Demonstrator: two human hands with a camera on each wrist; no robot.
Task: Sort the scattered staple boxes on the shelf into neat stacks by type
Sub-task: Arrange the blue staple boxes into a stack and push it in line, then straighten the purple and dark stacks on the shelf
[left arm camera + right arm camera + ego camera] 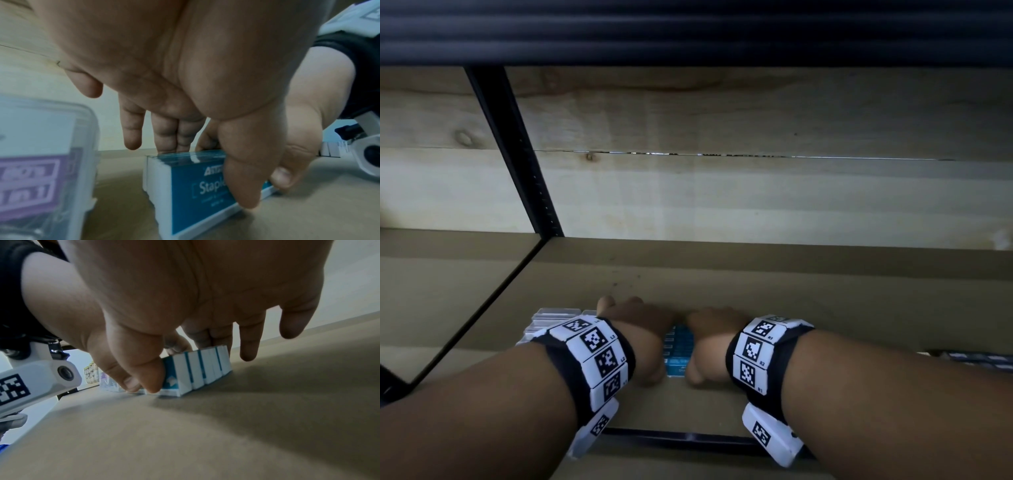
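On the brown shelf [825,301], near its front edge, a row of blue staple boxes [678,349] stands on edge, packed face to face, and your two hands close on it from either side. Your left hand [640,335] is on the left of the row; its fingers [164,133] reach down behind the far end while the thumb presses the blue printed face of the nearest box, so the row is pinched lengthwise. Your right hand [714,339] holds the same row from the right in the same way: thumb against the near box, first fingers [205,335] down at the far end, and the two outer fingers hanging loose beside the row without touching it. The white sides of the boxes show in the right wrist view, lined up evenly. Just left of the blue row, partly hidden under your left wrist, is a group of clear plastic staple cases [551,318]; one of them carries a purple label in the left wrist view. Well right of the row, at the shelf's front edge, lie more boxes [976,359], too dim to tell which type.
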